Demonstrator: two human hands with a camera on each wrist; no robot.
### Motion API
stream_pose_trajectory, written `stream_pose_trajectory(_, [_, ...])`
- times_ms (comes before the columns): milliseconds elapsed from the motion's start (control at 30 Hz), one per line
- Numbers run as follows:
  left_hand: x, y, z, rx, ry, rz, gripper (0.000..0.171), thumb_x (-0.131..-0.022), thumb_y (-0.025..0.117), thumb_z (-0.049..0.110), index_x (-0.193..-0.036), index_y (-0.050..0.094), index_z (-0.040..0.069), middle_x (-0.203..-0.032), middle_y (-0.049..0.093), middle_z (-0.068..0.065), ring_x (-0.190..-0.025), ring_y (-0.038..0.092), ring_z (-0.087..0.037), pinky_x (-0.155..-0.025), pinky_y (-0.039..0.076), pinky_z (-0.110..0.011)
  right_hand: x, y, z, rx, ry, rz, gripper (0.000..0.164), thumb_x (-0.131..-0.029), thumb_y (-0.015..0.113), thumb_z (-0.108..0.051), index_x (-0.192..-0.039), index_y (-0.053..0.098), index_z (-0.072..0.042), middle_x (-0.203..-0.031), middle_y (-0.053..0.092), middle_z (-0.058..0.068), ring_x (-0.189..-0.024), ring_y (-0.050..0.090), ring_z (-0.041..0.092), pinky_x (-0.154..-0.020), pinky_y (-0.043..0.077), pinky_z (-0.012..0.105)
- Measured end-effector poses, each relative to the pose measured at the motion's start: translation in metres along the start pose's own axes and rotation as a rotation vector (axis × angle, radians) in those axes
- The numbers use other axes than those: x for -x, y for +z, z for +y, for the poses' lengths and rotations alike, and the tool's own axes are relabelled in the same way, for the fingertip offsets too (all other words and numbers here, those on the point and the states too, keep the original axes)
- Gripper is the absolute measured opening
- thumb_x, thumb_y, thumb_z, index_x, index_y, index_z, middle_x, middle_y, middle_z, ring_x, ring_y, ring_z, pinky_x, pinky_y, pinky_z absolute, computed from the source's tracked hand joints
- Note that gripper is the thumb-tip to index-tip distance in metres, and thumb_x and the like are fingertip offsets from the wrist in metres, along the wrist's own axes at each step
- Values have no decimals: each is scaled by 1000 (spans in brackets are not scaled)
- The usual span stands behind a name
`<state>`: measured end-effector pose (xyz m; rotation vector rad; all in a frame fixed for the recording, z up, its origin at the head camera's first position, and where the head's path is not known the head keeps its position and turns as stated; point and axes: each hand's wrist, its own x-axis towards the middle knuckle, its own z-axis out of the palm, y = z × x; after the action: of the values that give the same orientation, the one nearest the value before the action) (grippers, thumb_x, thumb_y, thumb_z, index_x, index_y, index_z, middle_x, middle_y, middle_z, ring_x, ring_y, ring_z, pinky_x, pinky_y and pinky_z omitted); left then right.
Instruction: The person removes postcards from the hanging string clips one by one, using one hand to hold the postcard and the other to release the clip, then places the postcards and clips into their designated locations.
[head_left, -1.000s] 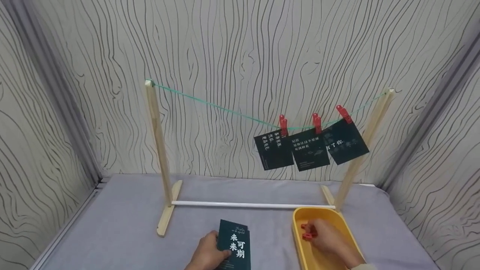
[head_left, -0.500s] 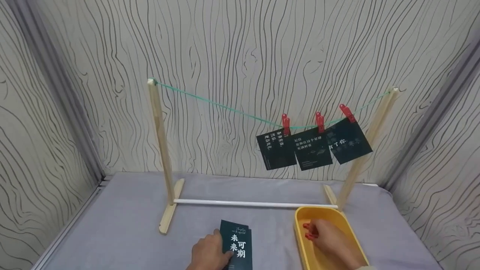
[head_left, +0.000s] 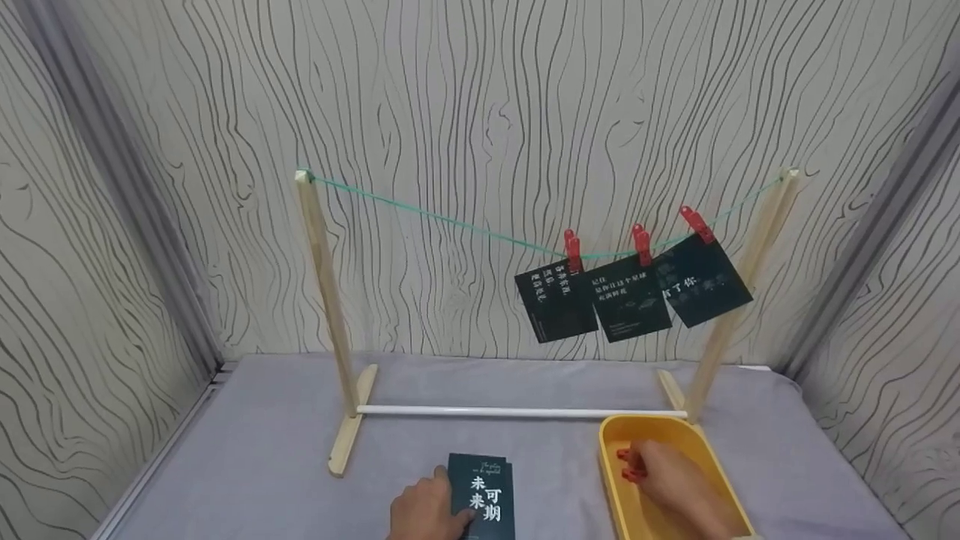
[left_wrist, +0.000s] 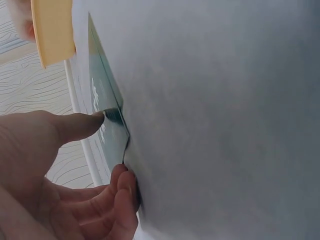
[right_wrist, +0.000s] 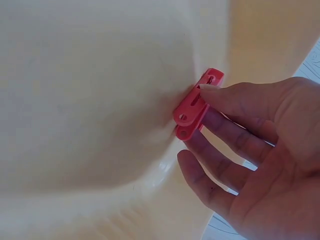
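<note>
Three walls (head_left: 480,112) with a dark wood-grain line pattern box in the table (head_left: 247,442), which is covered in grey cloth. Wooden frame (head_left: 324,277) stands across it: two posts (head_left: 765,244), white rod (head_left: 517,412) low between them, green string (head_left: 435,216) sagging from the tops. Yellow tray (head_left: 652,429) sits by the frame's right end. Three hung cards (head_left: 628,307), dark with white lettering, are on the string's right half, side by side, tilted. Right hand (head_left: 675,476) is down inside the tray, fingers narrow, pinching a red clip (right_wrist: 192,105) between thumb and fingertips near the tray wall. Left hand (head_left: 427,510) holds the dark green card stack (head_left: 491,480), in front of the frame and left of the tray: thumb on its top face, other fingers at the edge. Can't tell if the stack lies flat on the table. String clips (head_left: 642,246), also red: one per hung card.
</note>
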<state>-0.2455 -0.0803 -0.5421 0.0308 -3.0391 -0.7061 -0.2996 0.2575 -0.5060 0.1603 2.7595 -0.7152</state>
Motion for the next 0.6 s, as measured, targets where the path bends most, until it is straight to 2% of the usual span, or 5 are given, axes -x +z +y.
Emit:
stream_pose_trajectory(133, [-3,0,3,12,-30,-27,62,-65,88,36,-104,62,-5,-68,64,-16,-62,64,-28,-57,55,-46,-1,-2,1,-16,-12,-3,27,-80,61,9,-95,64,-13,-85,59,2,-80,53,18,-78,44,36])
stream_pose_trajectory(267, [-3,-1,3,26,-44,-48,58,-67,88,33,-102,62,-5,-68,63,-16,-63,64,-28,-58,55,-47,0,-1,-1,-32,-6,-15,25,-83,61,6,-98,64,-13,-87,59,3,-82,53,19,-80,45,37])
stream_pose_trajectory(367, [-3,-1,3,44,-29,-42,52,-68,87,31,-97,62,-3,-66,62,-15,-62,63,-28,-57,54,-47,-1,-2,-1,19,-101,25,16,-84,65,1,-91,64,-12,-81,59,1,-77,52,17,-76,44,34])
stream_pose_trajectory(500, [-4,0,1,65,-13,-40,45,-69,85,28,-93,61,-2,-66,62,-15,-61,64,-29,-56,53,-48,-3,-2,-1,60,-162,49,11,-84,68,-1,-85,64,-12,-76,59,-1,-73,52,15,-72,44,31])
stream_pose_trajectory(600, [-5,-1,0,66,-12,-46,44,-71,84,27,-93,61,-3,-67,63,-17,-62,65,-31,-57,54,-49,-3,-1,-1,8,-104,9,12,-86,66,0,-88,65,-12,-80,61,-1,-78,53,16,-77,47,32])
